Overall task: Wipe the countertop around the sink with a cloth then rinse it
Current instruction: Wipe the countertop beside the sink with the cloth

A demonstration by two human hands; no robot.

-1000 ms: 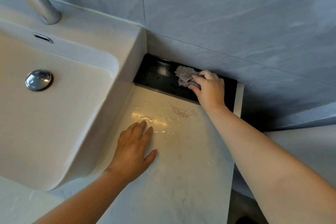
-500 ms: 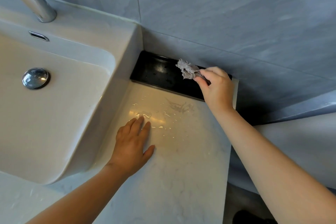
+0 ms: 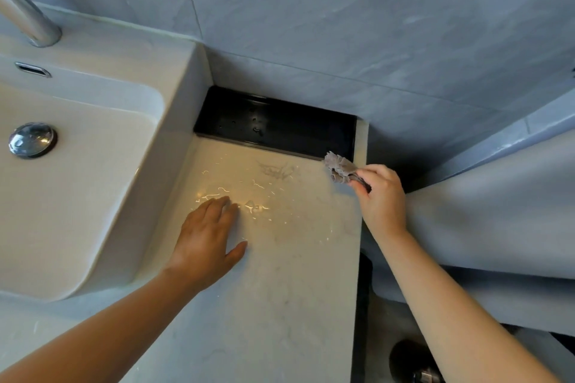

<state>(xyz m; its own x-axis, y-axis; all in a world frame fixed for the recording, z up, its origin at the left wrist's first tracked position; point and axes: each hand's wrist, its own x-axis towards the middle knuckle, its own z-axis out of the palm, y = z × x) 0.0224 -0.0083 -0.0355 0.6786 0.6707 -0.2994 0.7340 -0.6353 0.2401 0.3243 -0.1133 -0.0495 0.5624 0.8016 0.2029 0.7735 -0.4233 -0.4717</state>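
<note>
Right hand (image 3: 381, 196), pinching bunched cloth (image 3: 339, 168), now off black tray (image 3: 273, 124), at countertop (image 3: 280, 274) edge; left hand (image 3: 207, 242) flat, unmoved.

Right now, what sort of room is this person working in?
Probably a bathroom: a white basin with a chrome drain plug and tap, a pale stone-look countertop beside it, and grey tiled walls. The right hand holds a cloth.

likely bathroom, sink (image 3: 93, 183), faucet (image 3: 28, 20), tiled wall (image 3: 342, 25)

L arm bare to frame edge | R arm same | L grip (image 3: 208, 239) bare | R grip (image 3: 381, 196) bare
</note>
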